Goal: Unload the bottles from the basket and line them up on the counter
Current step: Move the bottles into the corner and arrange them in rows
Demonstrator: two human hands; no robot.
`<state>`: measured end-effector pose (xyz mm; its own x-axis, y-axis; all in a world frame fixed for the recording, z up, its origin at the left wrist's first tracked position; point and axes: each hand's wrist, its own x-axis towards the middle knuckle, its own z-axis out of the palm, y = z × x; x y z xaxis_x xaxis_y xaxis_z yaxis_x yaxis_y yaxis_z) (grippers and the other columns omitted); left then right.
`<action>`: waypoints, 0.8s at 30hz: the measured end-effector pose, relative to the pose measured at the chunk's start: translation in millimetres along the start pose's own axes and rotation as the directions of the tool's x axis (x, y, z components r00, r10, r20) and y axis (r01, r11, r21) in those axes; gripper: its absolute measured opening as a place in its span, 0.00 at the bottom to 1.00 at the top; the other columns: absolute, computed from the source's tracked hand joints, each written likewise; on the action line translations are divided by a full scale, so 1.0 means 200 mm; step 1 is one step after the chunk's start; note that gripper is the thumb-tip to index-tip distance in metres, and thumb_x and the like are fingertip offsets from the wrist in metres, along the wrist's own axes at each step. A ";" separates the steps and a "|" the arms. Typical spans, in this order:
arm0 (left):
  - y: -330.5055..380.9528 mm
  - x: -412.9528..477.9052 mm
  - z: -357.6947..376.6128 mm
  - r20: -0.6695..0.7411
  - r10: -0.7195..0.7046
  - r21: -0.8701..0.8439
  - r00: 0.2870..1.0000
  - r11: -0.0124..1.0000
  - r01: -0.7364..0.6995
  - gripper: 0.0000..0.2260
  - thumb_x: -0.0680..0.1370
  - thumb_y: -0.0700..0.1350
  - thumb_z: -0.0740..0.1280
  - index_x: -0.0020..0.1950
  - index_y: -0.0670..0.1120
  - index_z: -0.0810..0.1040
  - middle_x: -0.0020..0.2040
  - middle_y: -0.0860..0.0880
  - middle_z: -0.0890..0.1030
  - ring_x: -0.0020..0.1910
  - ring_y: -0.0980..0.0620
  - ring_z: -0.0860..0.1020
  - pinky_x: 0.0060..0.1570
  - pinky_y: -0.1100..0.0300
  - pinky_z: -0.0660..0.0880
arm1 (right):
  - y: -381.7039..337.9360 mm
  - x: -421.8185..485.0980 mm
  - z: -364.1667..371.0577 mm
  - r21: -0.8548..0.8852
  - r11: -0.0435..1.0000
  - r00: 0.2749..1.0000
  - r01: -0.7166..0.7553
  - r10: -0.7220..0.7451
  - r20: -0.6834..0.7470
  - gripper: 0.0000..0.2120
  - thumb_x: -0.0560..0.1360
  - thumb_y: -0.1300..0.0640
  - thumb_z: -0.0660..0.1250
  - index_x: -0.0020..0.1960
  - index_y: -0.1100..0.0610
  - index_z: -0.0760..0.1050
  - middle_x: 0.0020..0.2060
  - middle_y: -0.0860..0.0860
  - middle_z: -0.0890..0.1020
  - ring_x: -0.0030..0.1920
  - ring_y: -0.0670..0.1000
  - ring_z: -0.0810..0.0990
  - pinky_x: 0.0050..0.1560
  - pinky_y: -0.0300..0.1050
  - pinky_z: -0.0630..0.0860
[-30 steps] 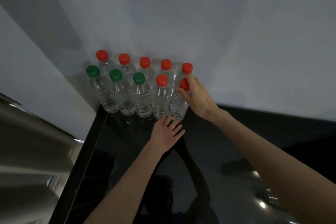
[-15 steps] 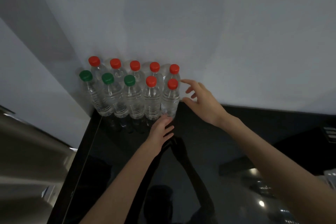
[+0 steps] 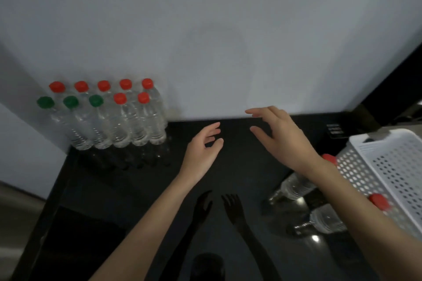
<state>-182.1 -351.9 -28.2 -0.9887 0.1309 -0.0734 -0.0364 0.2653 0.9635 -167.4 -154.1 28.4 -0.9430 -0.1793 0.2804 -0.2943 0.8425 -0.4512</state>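
Several clear water bottles (image 3: 118, 121) with red and green caps stand in two rows in the counter's back left corner. My left hand (image 3: 202, 146) hovers empty over the black counter (image 3: 141, 189), fingers relaxed, to the right of the rows. My right hand (image 3: 280, 134) is also empty, fingers spread, near the wall. Two more red-capped bottles lie on their sides by the white perforated basket (image 3: 388, 166): one bottle (image 3: 296, 185) partly under my right forearm, the other bottle (image 3: 328, 220) nearer me.
A white wall rises behind the counter. The basket sits at the right edge. The counter's left edge drops off beside a pale surface. A small dark panel (image 3: 334, 131) lies at the back right.
My right hand let go of the front-row red-capped bottle and both hands drew away to the right. The view swung right, bringing the basket and two lying bottles into sight.
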 end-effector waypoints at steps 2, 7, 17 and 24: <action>0.07 -0.03 0.19 0.039 0.036 0.010 0.999 0.999 -0.037 0.20 0.79 0.43 0.66 0.70 0.53 0.70 0.61 0.57 0.76 0.61 0.58 0.74 0.59 0.64 0.69 | 0.11 -0.12 -0.12 -0.012 0.999 0.999 -0.034 0.034 -0.022 0.18 0.78 0.51 0.63 0.67 0.46 0.69 0.59 0.44 0.74 0.59 0.47 0.72 0.49 0.53 0.77; 0.17 -0.09 0.63 0.149 0.075 0.039 0.986 0.996 -0.081 0.22 0.78 0.46 0.66 0.71 0.55 0.68 0.64 0.56 0.74 0.63 0.59 0.73 0.58 0.65 0.70 | 0.39 -0.42 -0.35 -0.028 0.992 0.990 -0.120 0.118 -0.077 0.18 0.77 0.52 0.64 0.67 0.48 0.70 0.59 0.46 0.75 0.58 0.49 0.73 0.52 0.49 0.76; 0.22 -0.08 1.09 0.350 0.191 0.590 0.917 0.716 -0.374 0.28 0.75 0.51 0.70 0.72 0.53 0.65 0.63 0.50 0.72 0.62 0.51 0.72 0.58 0.50 0.75 | 0.71 -0.85 -0.39 -0.202 0.949 0.957 -0.242 0.268 0.112 0.19 0.77 0.46 0.64 0.67 0.48 0.69 0.60 0.48 0.71 0.61 0.50 0.71 0.48 0.43 0.72; 0.23 -0.07 1.14 0.336 0.264 0.728 0.904 0.536 -0.427 0.17 0.77 0.54 0.65 0.61 0.48 0.68 0.50 0.49 0.74 0.46 0.51 0.76 0.48 0.55 0.77 | 0.76 -0.92 -0.34 -0.353 0.904 0.936 -0.240 0.312 0.164 0.16 0.77 0.41 0.60 0.55 0.51 0.65 0.45 0.51 0.76 0.41 0.54 0.79 0.35 0.46 0.74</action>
<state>-137.4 -124.4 -40.8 -0.8544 0.5097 0.1013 0.5091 0.7818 0.3601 -28.4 41.8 -33.3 -0.9998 0.0117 -0.0171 0.0145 0.9843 -0.1760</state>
